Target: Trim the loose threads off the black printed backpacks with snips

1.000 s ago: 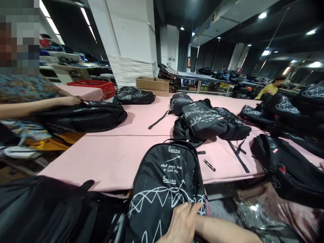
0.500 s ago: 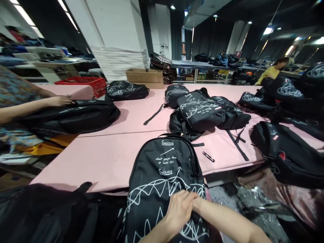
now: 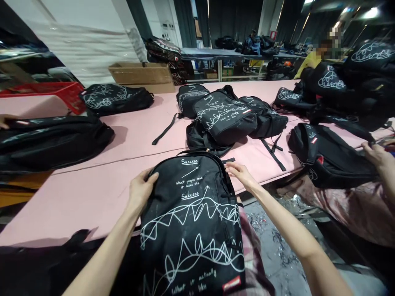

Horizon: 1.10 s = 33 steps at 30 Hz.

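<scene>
Both hands have moved up the backpack [image 3: 193, 218]: half a second ago they were together low on its front panel, and now they sit apart at its top corners. The left hand [image 3: 141, 190] curls over the upper left edge at about ten o'clock on the bag, thumb on the printed face and fingers wrapped behind, so it grips the rim. The right hand [image 3: 242, 174] rests at the upper right edge at about two o'clock, fingers fairly flat and reaching along the zip line; whether it pinches anything I cannot tell. The view has also dipped, so more of the bag's lower print shows.

The backpack lies face up, its top on the near edge of the pink table [image 3: 92, 193] and its lower part hanging toward the person. With a hand at each top corner, I judge the bag is now held for shifting or turning rather than being worked on at the front.

At twelve o'clock a pile of bags [image 3: 228, 119] lies on the table. At three o'clock another person's hand [image 3: 378, 154] touches a black bag [image 3: 330, 158].
</scene>
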### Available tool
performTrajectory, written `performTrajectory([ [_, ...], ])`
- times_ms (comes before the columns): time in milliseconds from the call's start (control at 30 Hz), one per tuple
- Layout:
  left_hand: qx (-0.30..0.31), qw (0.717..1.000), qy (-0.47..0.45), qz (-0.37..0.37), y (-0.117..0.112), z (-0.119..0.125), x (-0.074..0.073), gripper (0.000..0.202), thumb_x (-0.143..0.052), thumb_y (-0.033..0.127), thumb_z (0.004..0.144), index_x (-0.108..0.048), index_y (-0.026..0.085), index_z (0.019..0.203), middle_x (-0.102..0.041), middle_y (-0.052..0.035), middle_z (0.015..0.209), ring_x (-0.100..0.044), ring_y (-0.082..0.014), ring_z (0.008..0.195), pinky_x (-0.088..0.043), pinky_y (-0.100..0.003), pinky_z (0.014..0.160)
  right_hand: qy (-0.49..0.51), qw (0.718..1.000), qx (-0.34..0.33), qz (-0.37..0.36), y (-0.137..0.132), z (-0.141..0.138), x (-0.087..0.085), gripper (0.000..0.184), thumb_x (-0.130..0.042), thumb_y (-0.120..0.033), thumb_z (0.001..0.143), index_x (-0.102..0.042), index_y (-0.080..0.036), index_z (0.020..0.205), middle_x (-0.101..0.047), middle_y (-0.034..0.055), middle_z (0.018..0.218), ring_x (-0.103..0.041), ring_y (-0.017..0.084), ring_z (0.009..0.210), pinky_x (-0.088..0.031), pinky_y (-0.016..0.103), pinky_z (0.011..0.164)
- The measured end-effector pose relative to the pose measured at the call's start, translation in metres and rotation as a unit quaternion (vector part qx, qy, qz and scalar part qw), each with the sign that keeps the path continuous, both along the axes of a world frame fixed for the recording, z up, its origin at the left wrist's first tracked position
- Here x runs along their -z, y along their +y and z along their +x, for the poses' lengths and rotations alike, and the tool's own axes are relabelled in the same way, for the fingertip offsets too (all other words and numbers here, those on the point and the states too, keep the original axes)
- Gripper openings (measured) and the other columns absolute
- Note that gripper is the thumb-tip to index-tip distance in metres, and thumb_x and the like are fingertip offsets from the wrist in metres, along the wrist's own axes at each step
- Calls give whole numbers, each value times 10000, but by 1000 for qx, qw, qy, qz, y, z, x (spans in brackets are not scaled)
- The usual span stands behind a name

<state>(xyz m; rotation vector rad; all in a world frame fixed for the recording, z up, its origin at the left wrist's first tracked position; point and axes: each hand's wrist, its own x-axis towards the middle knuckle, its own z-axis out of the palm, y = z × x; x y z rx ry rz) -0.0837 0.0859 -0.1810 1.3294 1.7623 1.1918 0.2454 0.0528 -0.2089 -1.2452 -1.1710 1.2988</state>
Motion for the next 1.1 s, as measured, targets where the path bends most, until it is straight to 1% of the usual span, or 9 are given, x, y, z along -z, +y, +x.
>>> performTrajectory([
  [67,21,993,-114,6,-26,-4,-9,450,-686,359,568,-616,154,962,-658,-17,866,-597,-176,783,-483,-336,786,-31,999,-7,44,11,-14,-3,512,-638,-382,717,-536,-178,1176,-544,102,1242,-544,189,1059,-434,345,894],
  [167,93,987,-127,7,-76,-23,-22,270,-738,284,539,-640,168,763,-661,35,801,-584,-147,779,-472,-306,772,-99,989,-32,104,14,-31,-13,554,-662,-339,694,-516,-191,1208,-533,80,1230,-541,182,1011,-442,327,862],
  [300,160,981,-99,44,-131,-58,-28,202,-695,343,640,-615,167,580,-658,6,737,-599,-190,814,-466,-417,809,-251,937,-94,226,-13,-28,-39,224,-619,-276,739,-626,-206,952,-608,20,851,-533,187,863,-422,353,822],
  [400,235,971,-42,32,-159,-71,-25,292,-664,416,665,-606,194,485,-648,-56,654,-610,-244,795,-485,-447,785,-298,892,-156,303,-50,-21,-47,52,-552,-199,768,-571,-206,816,-572,35,869,-511,200,897,-405,359,820],
  [467,238,970,21,43,-176,-72,-19,301,-603,373,721,-605,208,469,-646,-77,676,-598,-267,884,-476,-450,820,-312,863,-238,319,-78,-19,-38,97,-481,-143,786,-527,-210,733,-550,33,819,-511,181,822,-415,314,725],
  [533,183,973,117,79,-194,-70,-8,290,-515,256,773,-630,216,509,-646,-78,815,-541,-261,1033,-426,-460,913,-334,827,-311,329,-106,-20,-18,157,-447,-107,791,-495,-214,686,-527,19,733,-493,165,728,-396,287,644],
  [667,123,955,248,107,-228,-64,21,368,-387,65,783,-683,234,643,-565,-50,1074,-441,-207,1174,-393,-412,980,-373,815,-305,322,-144,-20,25,210,-396,-32,771,-484,-215,718,-520,17,712,-490,169,723,-395,286,627],
  [800,126,953,250,116,-243,-63,36,424,-349,-18,760,-693,229,733,-531,-42,1136,-413,-184,1202,-382,-388,1005,-369,819,-284,334,-149,-19,41,224,-391,-14,760,-477,-218,727,-517,16,716,-501,182,758,-411,310,675],
  [1100,142,948,247,140,-238,-63,34,419,-343,-13,775,-688,217,711,-533,-37,1113,-478,-170,1141,-438,-345,954,-355,834,-246,344,-152,-24,38,247,-391,34,741,-481,-195,718,-508,25,731,-467,172,769,-403,301,667],
])
